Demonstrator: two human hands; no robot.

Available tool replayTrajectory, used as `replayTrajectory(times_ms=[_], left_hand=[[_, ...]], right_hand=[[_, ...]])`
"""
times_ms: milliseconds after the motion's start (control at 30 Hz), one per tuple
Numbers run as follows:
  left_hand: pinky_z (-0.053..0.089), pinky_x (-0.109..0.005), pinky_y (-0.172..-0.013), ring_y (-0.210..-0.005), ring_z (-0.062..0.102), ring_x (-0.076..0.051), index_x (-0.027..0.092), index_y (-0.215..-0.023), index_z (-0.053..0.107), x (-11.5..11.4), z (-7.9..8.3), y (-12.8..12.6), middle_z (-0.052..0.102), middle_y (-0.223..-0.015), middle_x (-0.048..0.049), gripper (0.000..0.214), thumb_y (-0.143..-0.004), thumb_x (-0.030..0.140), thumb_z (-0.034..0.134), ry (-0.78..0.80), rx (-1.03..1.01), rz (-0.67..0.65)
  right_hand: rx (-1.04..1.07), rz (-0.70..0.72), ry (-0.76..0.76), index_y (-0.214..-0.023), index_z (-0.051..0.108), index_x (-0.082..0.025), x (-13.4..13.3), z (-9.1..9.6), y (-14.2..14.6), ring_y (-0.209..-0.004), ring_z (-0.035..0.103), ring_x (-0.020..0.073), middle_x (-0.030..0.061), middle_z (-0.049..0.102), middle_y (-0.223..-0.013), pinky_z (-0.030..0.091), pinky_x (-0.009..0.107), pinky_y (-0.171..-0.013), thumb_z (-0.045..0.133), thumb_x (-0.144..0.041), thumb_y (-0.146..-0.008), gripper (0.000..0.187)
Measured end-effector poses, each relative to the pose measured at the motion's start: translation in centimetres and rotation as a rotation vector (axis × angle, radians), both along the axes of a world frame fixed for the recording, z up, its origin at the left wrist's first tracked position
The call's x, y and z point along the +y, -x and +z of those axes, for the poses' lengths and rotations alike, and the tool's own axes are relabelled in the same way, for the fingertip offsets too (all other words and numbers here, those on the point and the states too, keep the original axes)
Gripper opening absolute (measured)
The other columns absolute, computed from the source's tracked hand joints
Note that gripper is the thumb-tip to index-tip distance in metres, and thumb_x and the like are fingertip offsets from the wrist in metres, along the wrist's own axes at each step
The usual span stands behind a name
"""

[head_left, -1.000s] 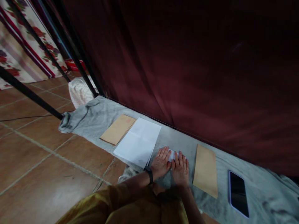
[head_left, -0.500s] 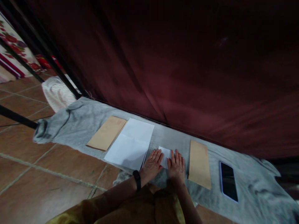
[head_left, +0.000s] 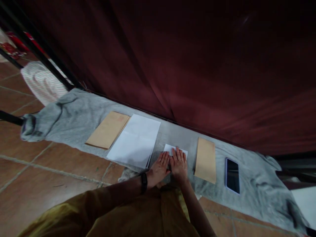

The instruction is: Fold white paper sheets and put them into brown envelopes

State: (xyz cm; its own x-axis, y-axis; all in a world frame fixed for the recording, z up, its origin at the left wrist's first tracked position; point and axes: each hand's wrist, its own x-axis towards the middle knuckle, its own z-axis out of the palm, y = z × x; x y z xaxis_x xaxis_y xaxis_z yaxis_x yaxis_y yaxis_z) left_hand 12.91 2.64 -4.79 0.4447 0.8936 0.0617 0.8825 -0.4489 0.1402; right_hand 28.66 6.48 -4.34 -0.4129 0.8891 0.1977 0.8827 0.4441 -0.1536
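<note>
A small folded piece of white paper (head_left: 170,147) lies on the grey cloth, mostly hidden under my hands. My left hand (head_left: 159,168) rests flat at its left side, fingers stretched out, a dark band on the wrist. My right hand (head_left: 179,164) lies flat on top of the paper, fingers extended, close against the left. Just left of my hands is a stack of white paper sheets (head_left: 135,140). Brown envelopes (head_left: 108,129) lie beyond that stack, and another brown envelope (head_left: 205,160) sits to the right of my right hand.
A phone (head_left: 232,175) with a dark screen lies at the right on the grey cloth (head_left: 256,184). Dark red fabric (head_left: 172,65) hangs behind the narrow surface. Black metal bars (head_left: 41,46) stand at the left, by a striped cloth (head_left: 41,82). Below is a tiled floor (head_left: 69,177).
My right hand has slid left across the small paper, next to my left hand. The paper's right corner now shows beyond the right fingers. The whole view has shifted slightly.
</note>
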Motion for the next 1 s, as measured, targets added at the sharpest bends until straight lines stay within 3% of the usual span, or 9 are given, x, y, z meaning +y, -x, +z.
replayTrajectory(times_ms=[233,400,700,1000], left_hand=[[0.016,-0.061,-0.124,-0.151,0.026,-0.037,0.000,-0.155,0.027,0.4,0.0,-0.6,0.031,-0.159,-0.0271,0.074,-0.096,0.041,0.045,0.068,0.050,-0.030],[0.019,-0.057,-0.124,-0.150,0.029,-0.038,-0.005,-0.149,0.037,0.5,0.7,-0.3,0.033,-0.157,-0.0302,0.072,-0.095,0.041,0.048,0.043,0.088,-0.043],[0.027,-0.052,-0.121,-0.150,0.029,-0.037,-0.004,-0.150,0.036,0.2,1.6,0.8,0.034,-0.156,-0.0301,0.070,-0.097,0.041,0.046,-0.025,0.076,-0.079],[0.032,-0.050,-0.118,-0.146,0.038,-0.035,0.001,-0.144,0.048,0.4,1.7,0.9,0.044,-0.153,-0.0262,0.060,-0.097,0.038,0.047,-0.041,0.025,-0.071]], right_hand=[[0.002,-0.030,-0.008,-0.152,0.044,-0.018,0.1,0.2,-0.2,-0.149,0.031,0.0276,0.0133,0.036,-0.161,0.024,0.050,-0.119,0.033,-0.032,-0.107,0.048],[0.029,-0.066,-0.032,-0.152,0.043,-0.017,-0.2,0.1,-0.9,-0.147,0.033,0.0298,0.0161,0.035,-0.161,0.026,0.053,-0.117,0.037,-0.035,-0.106,0.050],[0.077,-0.175,-0.005,-0.149,0.046,-0.013,0.0,0.4,-1.0,-0.145,0.038,0.0308,0.0167,0.041,-0.158,0.026,0.051,-0.119,0.039,-0.034,-0.104,0.050],[0.100,-0.095,0.012,-0.152,0.043,-0.017,-0.3,0.1,-0.6,-0.149,0.031,0.0294,0.0158,0.035,-0.161,0.026,0.052,-0.119,0.043,-0.033,-0.104,0.051]])
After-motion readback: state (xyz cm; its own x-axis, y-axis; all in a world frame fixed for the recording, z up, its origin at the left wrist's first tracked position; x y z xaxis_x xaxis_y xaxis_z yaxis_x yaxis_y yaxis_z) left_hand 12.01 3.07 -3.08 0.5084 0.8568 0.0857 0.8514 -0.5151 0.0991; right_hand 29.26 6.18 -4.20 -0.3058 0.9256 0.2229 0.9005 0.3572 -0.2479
